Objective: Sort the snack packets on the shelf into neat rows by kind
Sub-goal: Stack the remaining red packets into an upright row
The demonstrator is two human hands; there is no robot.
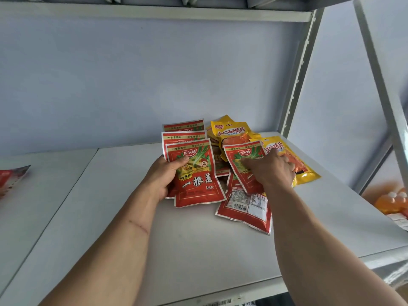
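Observation:
My left hand [164,178] grips a stack of red snack packets [197,182], fanned so that three tops show, thumb on the front one. My right hand [270,171] pinches another red packet [237,162] and lifts it off the pile, tilted. Under it a red packet [247,206] lies back side up, its barcode showing. Yellow packets sit behind: one [230,131] at the back, one [303,173] flat to the right of my right hand. A brownish packet between the two hands is mostly hidden.
The white shelf board [132,206] stretches left and toward me. A red packet [11,180] lies at the far left edge. A grey upright post [295,85] stands at the back right. Orange bottles [395,199] are on a lower shelf to the right.

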